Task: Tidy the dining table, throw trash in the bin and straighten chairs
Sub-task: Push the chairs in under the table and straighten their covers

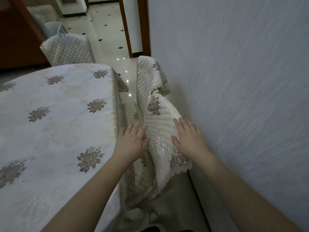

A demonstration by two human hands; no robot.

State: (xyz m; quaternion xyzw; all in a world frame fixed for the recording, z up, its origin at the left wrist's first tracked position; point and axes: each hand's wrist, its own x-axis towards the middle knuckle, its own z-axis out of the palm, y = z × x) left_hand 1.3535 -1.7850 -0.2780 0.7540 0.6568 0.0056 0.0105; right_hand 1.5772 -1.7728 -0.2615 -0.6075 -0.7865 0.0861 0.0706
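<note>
The dining table (pixel 55 114) fills the left, under a white cloth with embroidered flowers. Between its right edge and the wall stands a chair (pixel 160 124) in a cream quilted cover, its back facing me. My left hand (pixel 132 141) lies flat on the left side of that chair back, fingers spread. My right hand (pixel 189 136) rests flat on the right side of the cover, fingers apart. A second covered chair (pixel 150 77) stands just beyond it along the wall. A third covered chair (pixel 68 49) sits at the table's far end.
A pale textured wall (pixel 242 81) runs close along the right. Glossy tiled floor (pixel 108 30) with dark diamond insets leads away to a wooden door frame (pixel 127 30). A pale slatted bin (pixel 53 28) stands at the far left behind the third chair.
</note>
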